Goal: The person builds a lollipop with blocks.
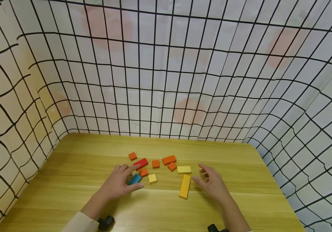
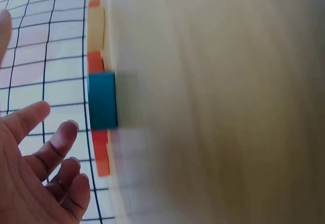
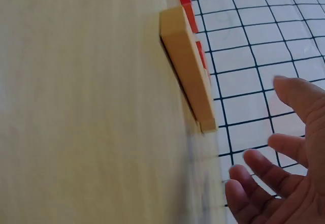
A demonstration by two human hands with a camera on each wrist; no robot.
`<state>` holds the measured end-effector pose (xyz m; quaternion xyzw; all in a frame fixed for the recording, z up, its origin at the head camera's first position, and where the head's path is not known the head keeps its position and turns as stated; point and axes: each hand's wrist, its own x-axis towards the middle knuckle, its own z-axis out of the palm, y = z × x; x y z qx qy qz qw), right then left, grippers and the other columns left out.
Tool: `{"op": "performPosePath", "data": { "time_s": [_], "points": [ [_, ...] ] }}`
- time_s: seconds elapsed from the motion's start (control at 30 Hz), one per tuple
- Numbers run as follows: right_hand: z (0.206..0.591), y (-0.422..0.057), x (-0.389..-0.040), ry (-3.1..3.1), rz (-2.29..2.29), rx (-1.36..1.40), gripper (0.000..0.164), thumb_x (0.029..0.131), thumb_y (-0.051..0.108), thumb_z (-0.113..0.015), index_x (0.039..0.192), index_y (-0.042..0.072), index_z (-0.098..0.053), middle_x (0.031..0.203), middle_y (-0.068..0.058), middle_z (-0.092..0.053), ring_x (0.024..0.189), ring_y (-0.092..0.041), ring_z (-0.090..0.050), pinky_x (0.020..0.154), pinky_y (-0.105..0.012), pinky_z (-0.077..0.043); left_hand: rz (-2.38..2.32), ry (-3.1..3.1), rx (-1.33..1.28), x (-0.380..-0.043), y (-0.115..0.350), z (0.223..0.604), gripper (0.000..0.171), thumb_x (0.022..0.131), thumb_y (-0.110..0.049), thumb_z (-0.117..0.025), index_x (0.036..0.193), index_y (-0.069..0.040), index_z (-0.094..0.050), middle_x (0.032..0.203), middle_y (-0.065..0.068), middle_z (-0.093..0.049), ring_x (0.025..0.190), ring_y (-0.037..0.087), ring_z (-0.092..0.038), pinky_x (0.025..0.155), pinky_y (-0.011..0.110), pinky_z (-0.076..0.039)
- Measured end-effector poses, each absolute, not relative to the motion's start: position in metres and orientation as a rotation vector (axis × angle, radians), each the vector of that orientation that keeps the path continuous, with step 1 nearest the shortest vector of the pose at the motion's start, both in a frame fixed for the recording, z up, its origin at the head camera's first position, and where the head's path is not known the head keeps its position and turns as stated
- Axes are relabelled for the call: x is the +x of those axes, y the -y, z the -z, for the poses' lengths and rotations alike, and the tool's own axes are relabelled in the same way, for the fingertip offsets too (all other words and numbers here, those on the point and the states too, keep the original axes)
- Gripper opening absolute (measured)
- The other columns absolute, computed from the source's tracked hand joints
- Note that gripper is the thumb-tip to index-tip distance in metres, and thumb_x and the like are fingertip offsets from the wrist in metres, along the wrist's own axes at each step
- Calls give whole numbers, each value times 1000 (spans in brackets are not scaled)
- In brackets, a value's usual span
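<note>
My left hand [image 1: 119,183] hovers over the left side of the block group, fingers spread and holding nothing. Below its palm side lies a blue block [image 1: 135,179], which the left wrist view shows as a teal block [image 2: 102,100] apart from the fingers. The index finger overlaps a red block [image 1: 141,163] in the head view. My right hand [image 1: 212,184] is held to the right of a long orange-yellow block [image 1: 184,186], its fingers loosely bent around nothing. A pale yellow rectangular block [image 1: 184,169] lies just beyond that long one.
Between the hands lie a small yellow block [image 1: 152,178], an orange block [image 1: 144,172] and several other orange blocks, including a longer one [image 1: 169,159]. The wooden table [image 1: 76,167] is bordered by black wire mesh [image 1: 154,96] at the back and both sides.
</note>
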<state>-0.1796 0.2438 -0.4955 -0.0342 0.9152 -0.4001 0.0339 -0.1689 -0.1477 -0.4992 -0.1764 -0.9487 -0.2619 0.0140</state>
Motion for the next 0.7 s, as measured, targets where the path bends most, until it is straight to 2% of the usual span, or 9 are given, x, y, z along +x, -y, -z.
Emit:
{"op": "performPosePath", "data": {
  "time_s": [0.13,0.23,0.3,0.37,0.43,0.53,0.7],
  "points": [
    [500,-237,-178,-2756,1208,-87,73,88,43,-79,149,13,-51,120,-7,-59,101,-19,-54,85,-37,-49,900,2972,-558,-168,138,498,76,86,-66,-69,146,-20,-58,119,7,-64,96,15,-50,78,37,-48],
    [501,-233,-175,-2727,1167,-92,79,82,44,-85,148,14,-53,113,-6,-57,94,-18,-49,80,-35,-44,950,2991,-547,-168,132,498,74,87,-64,-70,144,-18,-59,116,6,-65,95,15,-54,79,39,-50],
    [501,-230,-173,-2711,1128,-88,84,78,47,-87,148,16,-53,113,-5,-58,95,-18,-50,81,-37,-45,966,2995,-540,-168,129,498,74,87,-63,-71,144,-17,-59,111,2,-65,91,14,-53,76,36,-49],
    [502,-228,-171,-2700,1086,-87,89,75,50,-89,149,18,-52,117,-5,-59,100,-19,-53,87,-41,-49,972,2997,-543,-169,126,499,72,88,-60,-72,144,-17,-60,98,-2,-64,83,11,-51,71,31,-46],
    [502,-226,-170,-2692,1058,-89,92,71,52,-90,149,20,-52,120,-6,-59,105,-20,-55,92,-46,-50,992,2990,-555,-171,124,500,68,89,-56,-73,143,-16,-61,83,-6,-59,74,7,-48,65,27,-42],
    [505,-222,-171,-2703,1002,-114,94,67,53,-92,147,21,-53,118,-5,-58,105,-19,-55,93,-47,-49,1029,2990,-560,-172,121,501,59,91,-49,-74,139,-16,-63,68,-8,-49,62,6,-43,56,24,-36],
    [506,-221,-172,-2728,938,-150,98,64,55,-93,147,22,-53,113,-3,-57,101,-17,-52,90,-44,-50,1002,2989,-540,-172,112,501,47,90,-40,-77,129,-14,-69,67,-11,-49,57,5,-41,52,23,-33]
  ]
}}
